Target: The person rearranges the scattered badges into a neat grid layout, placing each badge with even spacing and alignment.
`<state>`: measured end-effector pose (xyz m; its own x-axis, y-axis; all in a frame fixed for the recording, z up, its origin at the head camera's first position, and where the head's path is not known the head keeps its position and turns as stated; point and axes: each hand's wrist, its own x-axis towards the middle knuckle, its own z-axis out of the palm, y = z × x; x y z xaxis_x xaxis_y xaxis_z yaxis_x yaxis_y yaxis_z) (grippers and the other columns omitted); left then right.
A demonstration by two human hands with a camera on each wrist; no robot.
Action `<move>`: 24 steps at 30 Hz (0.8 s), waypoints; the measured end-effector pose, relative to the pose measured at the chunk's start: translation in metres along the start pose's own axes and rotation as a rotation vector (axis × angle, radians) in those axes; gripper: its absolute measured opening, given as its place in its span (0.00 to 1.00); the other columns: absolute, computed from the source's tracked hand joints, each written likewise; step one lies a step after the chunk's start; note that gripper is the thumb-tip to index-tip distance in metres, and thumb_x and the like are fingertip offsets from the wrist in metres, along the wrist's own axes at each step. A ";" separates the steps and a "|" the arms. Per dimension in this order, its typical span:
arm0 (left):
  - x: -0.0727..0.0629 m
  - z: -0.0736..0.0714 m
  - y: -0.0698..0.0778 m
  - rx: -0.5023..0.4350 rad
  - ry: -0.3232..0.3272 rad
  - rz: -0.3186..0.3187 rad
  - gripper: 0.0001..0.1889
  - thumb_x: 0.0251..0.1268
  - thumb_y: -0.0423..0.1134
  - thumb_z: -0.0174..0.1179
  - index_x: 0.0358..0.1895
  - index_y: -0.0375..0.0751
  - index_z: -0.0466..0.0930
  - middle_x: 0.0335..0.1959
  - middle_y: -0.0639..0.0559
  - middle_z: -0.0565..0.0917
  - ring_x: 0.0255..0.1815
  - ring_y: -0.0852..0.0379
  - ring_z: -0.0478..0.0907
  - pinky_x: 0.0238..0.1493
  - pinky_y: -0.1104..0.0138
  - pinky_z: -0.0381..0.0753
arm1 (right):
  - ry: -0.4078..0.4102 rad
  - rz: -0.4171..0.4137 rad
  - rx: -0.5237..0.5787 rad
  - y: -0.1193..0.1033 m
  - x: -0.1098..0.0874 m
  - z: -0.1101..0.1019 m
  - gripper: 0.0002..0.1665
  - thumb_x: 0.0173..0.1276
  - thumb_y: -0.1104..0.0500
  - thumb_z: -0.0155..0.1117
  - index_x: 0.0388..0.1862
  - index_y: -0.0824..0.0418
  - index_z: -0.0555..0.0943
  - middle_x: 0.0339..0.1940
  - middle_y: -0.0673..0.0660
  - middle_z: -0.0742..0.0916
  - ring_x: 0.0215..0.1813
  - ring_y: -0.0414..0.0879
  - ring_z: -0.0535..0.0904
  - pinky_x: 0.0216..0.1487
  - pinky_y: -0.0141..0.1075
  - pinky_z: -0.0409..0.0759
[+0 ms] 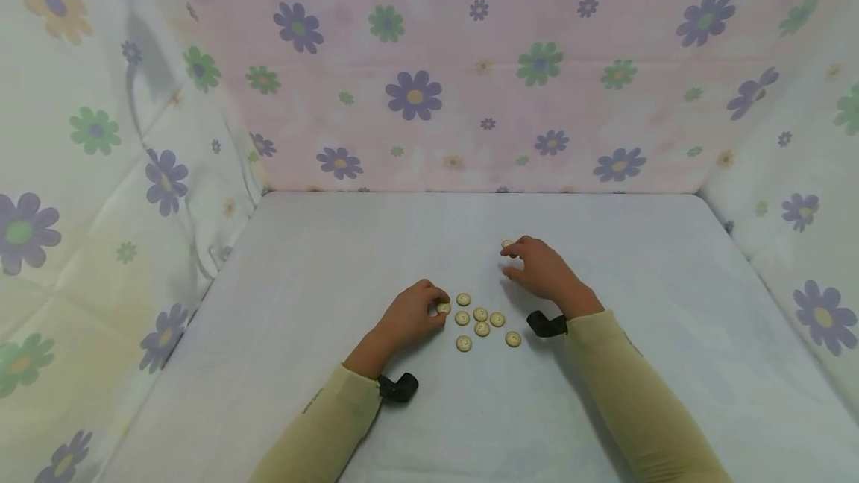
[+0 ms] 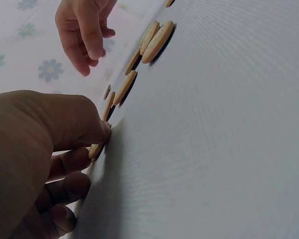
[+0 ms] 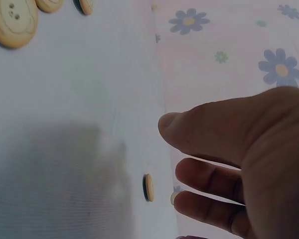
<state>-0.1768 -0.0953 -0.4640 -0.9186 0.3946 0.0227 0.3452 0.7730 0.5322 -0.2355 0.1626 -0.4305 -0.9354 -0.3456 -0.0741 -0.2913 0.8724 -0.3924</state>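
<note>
My left hand is low over the white table, pinching a round tan button between thumb and fingers. In the left wrist view the same button shows its edge just under the thumb tip. Several more buttons lie flat in a loose group to the right of this hand. They are pale, with two small dark holes and a drawn outline. My right hand hovers farther back, thumb and fingers apart and holding nothing. Its fingertips overlap a lone button in the head view; the right wrist view shows that button apart from the fingers.
The white table reaches back to a pink flowered cloth. Flowered cloths also hang along both sides. A small black camera is strapped to the left wrist and another black camera to the right.
</note>
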 end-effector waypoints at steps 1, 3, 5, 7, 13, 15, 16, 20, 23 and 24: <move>0.000 0.000 0.000 0.000 0.001 0.002 0.11 0.59 0.37 0.63 0.45 0.42 0.84 0.41 0.52 0.79 0.38 0.58 0.75 0.44 0.62 0.76 | -0.004 -0.008 -0.004 -0.001 -0.001 0.000 0.22 0.68 0.54 0.62 0.59 0.60 0.79 0.56 0.61 0.80 0.60 0.57 0.75 0.61 0.52 0.72; 0.000 0.000 -0.001 0.005 0.002 0.007 0.11 0.59 0.37 0.63 0.45 0.42 0.84 0.41 0.52 0.79 0.38 0.58 0.75 0.44 0.62 0.76 | -0.014 -0.018 -0.008 -0.003 -0.004 0.001 0.22 0.68 0.54 0.63 0.59 0.60 0.79 0.56 0.61 0.80 0.61 0.57 0.74 0.62 0.52 0.72; 0.000 0.000 -0.001 0.011 0.004 0.008 0.11 0.59 0.37 0.64 0.45 0.43 0.84 0.41 0.52 0.79 0.38 0.58 0.75 0.43 0.62 0.76 | -0.024 -0.026 -0.013 -0.004 -0.007 0.001 0.22 0.68 0.54 0.63 0.58 0.60 0.79 0.57 0.61 0.79 0.62 0.57 0.74 0.63 0.52 0.71; 0.000 0.001 -0.002 0.016 0.006 0.007 0.11 0.59 0.37 0.64 0.45 0.43 0.84 0.41 0.52 0.79 0.38 0.59 0.75 0.43 0.63 0.76 | -0.033 -0.032 -0.018 -0.006 -0.010 0.002 0.22 0.68 0.54 0.63 0.58 0.59 0.79 0.59 0.61 0.79 0.63 0.57 0.74 0.64 0.52 0.71; -0.001 0.001 -0.002 0.011 0.008 0.004 0.11 0.59 0.37 0.63 0.46 0.43 0.84 0.40 0.52 0.79 0.38 0.59 0.75 0.43 0.63 0.76 | -0.060 -0.048 -0.038 -0.008 -0.018 0.003 0.21 0.68 0.54 0.62 0.58 0.59 0.80 0.59 0.60 0.80 0.63 0.56 0.74 0.64 0.51 0.71; -0.001 0.001 -0.002 0.010 0.007 0.006 0.11 0.59 0.37 0.63 0.46 0.43 0.84 0.40 0.52 0.80 0.38 0.59 0.75 0.43 0.63 0.76 | -0.064 -0.057 -0.041 -0.009 -0.022 0.003 0.20 0.68 0.54 0.62 0.57 0.59 0.81 0.58 0.59 0.80 0.62 0.56 0.74 0.63 0.51 0.71; 0.000 0.001 -0.002 0.012 0.006 0.006 0.11 0.59 0.37 0.63 0.46 0.43 0.84 0.41 0.52 0.79 0.38 0.59 0.75 0.43 0.63 0.76 | -0.065 -0.064 -0.040 -0.010 -0.024 0.003 0.20 0.68 0.54 0.62 0.57 0.59 0.81 0.57 0.59 0.81 0.62 0.56 0.74 0.63 0.51 0.71; 0.000 0.001 -0.002 0.014 0.002 0.003 0.12 0.59 0.38 0.63 0.46 0.43 0.84 0.41 0.52 0.80 0.38 0.59 0.75 0.43 0.63 0.76 | -0.078 -0.083 -0.040 -0.012 -0.031 0.002 0.19 0.68 0.54 0.63 0.56 0.58 0.81 0.55 0.58 0.82 0.60 0.55 0.75 0.61 0.50 0.73; 0.001 0.002 -0.002 0.016 -0.001 -0.001 0.12 0.60 0.38 0.64 0.46 0.43 0.84 0.41 0.52 0.80 0.38 0.59 0.75 0.42 0.64 0.76 | -0.086 -0.086 -0.046 -0.013 -0.035 0.002 0.19 0.67 0.54 0.63 0.56 0.57 0.82 0.54 0.57 0.82 0.59 0.53 0.76 0.60 0.49 0.74; 0.001 0.002 -0.002 0.016 -0.002 -0.002 0.12 0.60 0.38 0.64 0.46 0.43 0.84 0.41 0.52 0.80 0.38 0.59 0.75 0.42 0.64 0.76 | -0.089 -0.085 -0.049 -0.013 -0.036 0.003 0.19 0.67 0.53 0.63 0.55 0.57 0.82 0.54 0.56 0.82 0.58 0.52 0.76 0.59 0.48 0.74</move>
<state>-0.1784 -0.0955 -0.4668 -0.9191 0.3936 0.0200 0.3461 0.7818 0.5187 -0.1970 0.1624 -0.4252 -0.8861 -0.4466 -0.1239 -0.3804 0.8535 -0.3560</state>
